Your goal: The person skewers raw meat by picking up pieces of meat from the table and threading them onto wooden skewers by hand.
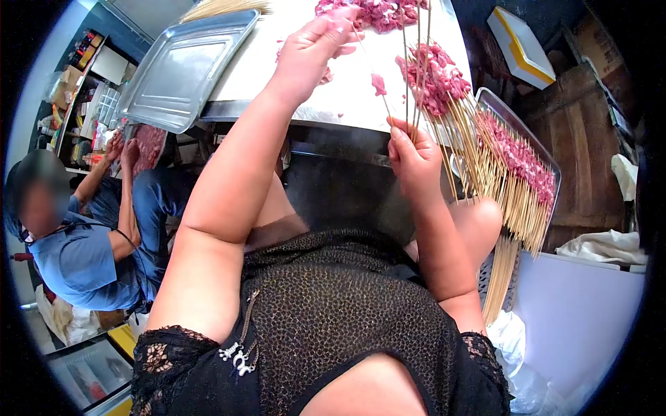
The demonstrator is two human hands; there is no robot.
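My right hand [416,156] is closed around the lower ends of several thin bamboo skewers [406,76], which point away from me over the white work surface. One skewer leans left and carries a small piece of raw meat [378,84] partway along it. At that skewer's tip, my left hand [312,55] has its fingers bent and pinched on what looks like another pink meat piece, partly blurred. Beyond the hands lies a heap of cut raw meat [378,15]. Just right of my right hand, loaded meat skewers [437,80] lie piled with their bare ends toward me.
A metal tray [551,163] at the right holds rows of loaded skewers. An upturned-looking metal tray [184,66] rests at the table's left, near loose bamboo sticks [225,7]. A co-worker in a blue shirt [83,260] sits at the left, hands by more meat [148,145].
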